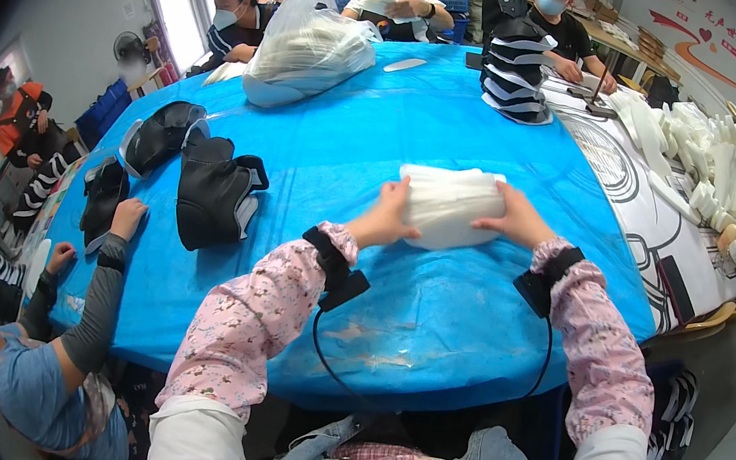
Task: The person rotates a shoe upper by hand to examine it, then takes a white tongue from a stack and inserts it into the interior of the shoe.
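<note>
A stack of thin white insole-like pads is held between my two hands over the blue-covered table. My left hand grips its left end, thumb toward me. My right hand clasps the right end, the thumb lying across the front. The pads lie flat on one another; their underside is hidden, so I cannot tell whether they touch the table. To the left stands a nested stack of black shoe uppers with white edges. Another bundle of black uppers lies behind it.
A clear plastic bag of white pads sits at the far left, near a single white pad. A tall stack of black uppers stands far right. White pieces heap beyond the right edge. Co-workers surround the table; one reaches in at left.
</note>
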Demonstrator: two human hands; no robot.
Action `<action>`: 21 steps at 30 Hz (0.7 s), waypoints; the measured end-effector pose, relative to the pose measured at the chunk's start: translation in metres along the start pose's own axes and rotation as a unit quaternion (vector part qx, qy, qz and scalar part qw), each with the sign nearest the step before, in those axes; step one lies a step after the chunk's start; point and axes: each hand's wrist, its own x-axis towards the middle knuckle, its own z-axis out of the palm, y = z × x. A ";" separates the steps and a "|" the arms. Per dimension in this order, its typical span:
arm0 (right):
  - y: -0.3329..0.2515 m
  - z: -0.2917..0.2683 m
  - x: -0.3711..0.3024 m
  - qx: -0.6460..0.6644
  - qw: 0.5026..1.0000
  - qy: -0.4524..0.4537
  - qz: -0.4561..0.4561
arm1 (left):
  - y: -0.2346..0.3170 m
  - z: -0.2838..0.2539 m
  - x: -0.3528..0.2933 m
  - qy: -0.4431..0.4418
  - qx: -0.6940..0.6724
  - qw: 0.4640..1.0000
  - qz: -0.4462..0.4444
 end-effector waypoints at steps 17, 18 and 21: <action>-0.026 0.012 -0.006 0.205 0.974 -0.042 0.086 | -0.011 0.035 0.000 0.007 -0.288 0.958 0.003; -0.011 0.013 -0.007 0.200 0.975 -0.040 0.086 | -0.010 0.034 0.002 0.008 -0.290 0.957 0.008; 0.022 0.019 0.005 0.107 0.984 0.013 0.144 | -0.018 0.021 0.002 0.034 -0.281 0.959 -0.011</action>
